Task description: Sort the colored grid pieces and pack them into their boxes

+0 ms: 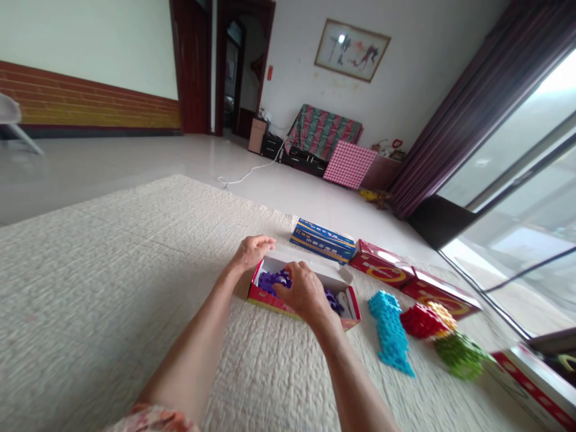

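Open red box [303, 297] sits on the quilted mat [112, 288], w/ purple blocks [273, 279] inside. Left hand [252, 252] curls over the box's far-left rim, gripping it. Right hand [305, 293] reaches inside, fingers prob. closed on purple blocks; the palm hides the grip.

The right hand [306, 294] covers much of the purple blocks [272, 280] inside the open red box [351, 300], so its grip cannot be told. At four o'clock, another red box [535, 384] is cut off by the frame's edge. At nine o'clock, a pale chair [13, 123] shows only partly. The print on the blue box [323, 240] is too small to read.
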Motion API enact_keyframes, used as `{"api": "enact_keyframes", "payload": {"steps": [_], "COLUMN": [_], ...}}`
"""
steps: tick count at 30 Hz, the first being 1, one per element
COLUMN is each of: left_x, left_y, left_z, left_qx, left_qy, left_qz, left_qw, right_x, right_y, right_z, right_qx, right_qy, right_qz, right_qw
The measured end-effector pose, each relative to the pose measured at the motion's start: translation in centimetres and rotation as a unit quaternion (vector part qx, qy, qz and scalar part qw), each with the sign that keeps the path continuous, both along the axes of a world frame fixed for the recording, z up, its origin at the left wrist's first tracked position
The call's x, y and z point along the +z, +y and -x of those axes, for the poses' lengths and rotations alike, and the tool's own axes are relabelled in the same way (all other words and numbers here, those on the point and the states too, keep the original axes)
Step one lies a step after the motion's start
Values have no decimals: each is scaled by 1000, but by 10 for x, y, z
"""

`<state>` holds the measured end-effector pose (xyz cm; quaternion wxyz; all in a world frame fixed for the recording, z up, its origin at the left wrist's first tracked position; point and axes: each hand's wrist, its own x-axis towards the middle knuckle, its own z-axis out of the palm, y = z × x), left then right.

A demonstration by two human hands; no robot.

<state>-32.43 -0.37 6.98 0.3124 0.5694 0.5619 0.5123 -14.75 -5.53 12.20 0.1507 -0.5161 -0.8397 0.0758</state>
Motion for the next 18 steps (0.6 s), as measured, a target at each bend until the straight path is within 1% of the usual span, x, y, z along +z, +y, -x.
{"api": "enact_keyframes", "payload": {"steps": [2,4,5,7,9,10,11,12,13,14,15,16,17,18], "left_x": [0,-1,-2,-6,-10,-12,-14,-15,-16,-16,-16,-15,-15,-14], "left_y": [0,0,2,6,11,13,14,15,15,13,12,9,7,4], "left_z": [0,0,0,0,1,3,4,5,6,7,7,6,5,4], "left_qx": [3,-2,-7,-4,37,72,109,142,167,183,191,193,192,188], "left_qy": [-5,-9,-14,-28,-46,-56,-69,-89,-119,-153,-183,-207,-222,-229], "left_qz": [-2,-2,-6,-29,-57,-62,-52,-26,11,54,92,121,142,154], "left_qw": [1000,1000,1000,999,997,994,990,986,979,970,960,951,945,943], "right_x": [-4,-4,-3,1,3,2,-1,-5,-11,-19,-27,-35,-43,-51], "right_y": [4,3,2,0,1,2,5,9,14,18,23,27,31,33], "right_z": [6,4,0,-16,-43,-59,-75,-92,-109,-123,-135,-145,-151,-155], "right_qx": [2,7,10,4,-40,-78,-121,-163,-197,-224,-254,-268,-265,-260], "right_qy": [2,34,62,130,194,216,232,246,265,294,334,376,427,482], "right_qz": [4,-12,-32,-95,-176,-210,-231,-236,-218,-176,-129,-74,-13,47], "right_qw": [1000,999,998,987,964,951,937,926,919,913,899,884,864,835]}}
